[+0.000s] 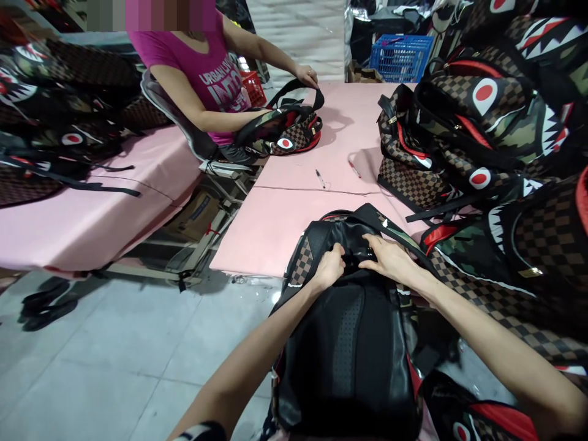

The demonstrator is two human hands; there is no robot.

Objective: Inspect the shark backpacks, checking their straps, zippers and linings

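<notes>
A backpack lies in front of me, its black padded back panel facing up and its top end resting on the pink table. Brown check and camouflage fabric show along its sides. My left hand is closed, fingers curled on the black material near the top of the bag. Opposite it, my right hand grips the same black part between thumb and fingers, where small shiny spots show. The fingers partly hide what lies between the hands. A black shoulder strap is folded up at the bag's top.
Across the pink table, a person in a pink shirt handles another backpack. Two pens lie on the cloth. Piled backpacks crowd the right; more bags fill the left table. A blue crate stands behind.
</notes>
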